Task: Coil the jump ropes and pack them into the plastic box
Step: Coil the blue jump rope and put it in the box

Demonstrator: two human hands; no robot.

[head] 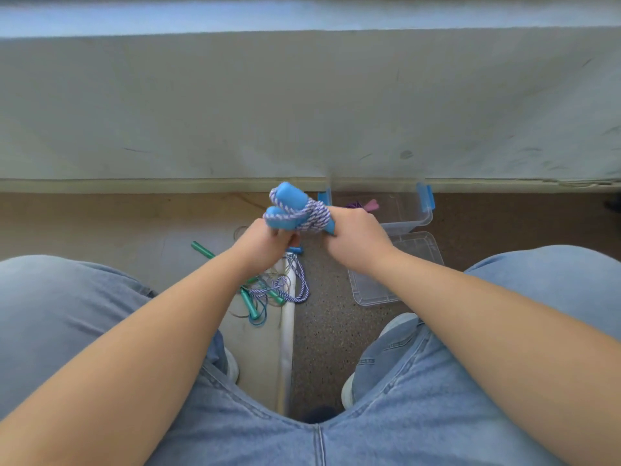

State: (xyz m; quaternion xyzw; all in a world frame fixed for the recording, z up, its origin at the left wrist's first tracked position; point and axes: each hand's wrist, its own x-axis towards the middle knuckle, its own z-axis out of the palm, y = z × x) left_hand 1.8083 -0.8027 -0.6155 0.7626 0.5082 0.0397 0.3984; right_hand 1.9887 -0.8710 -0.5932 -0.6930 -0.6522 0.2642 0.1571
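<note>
Held aloft in a clenched grip: blue jump rope (297, 210), left hand (265, 245) at its left end, right hand (356, 240) at its right. Long axis left-right. Just beyond the right hand, far-right: plastic box (415, 215), seemingly part-filled.

Floor (322, 331) bears the plastic box (411, 215), its lid (376, 290), tangled jump ropes (280, 287)

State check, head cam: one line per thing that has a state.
blue-handled rope: cord wound around its handles, held up off the floor
left hand: grips the bundle's left end
right hand: grips its right end
plastic box: open, something purple and pink inside
lid: off, flat on floor beside box
green-handled rope: loose, tangled on floor
second striped rope: loose on floor, uncoiled
</note>
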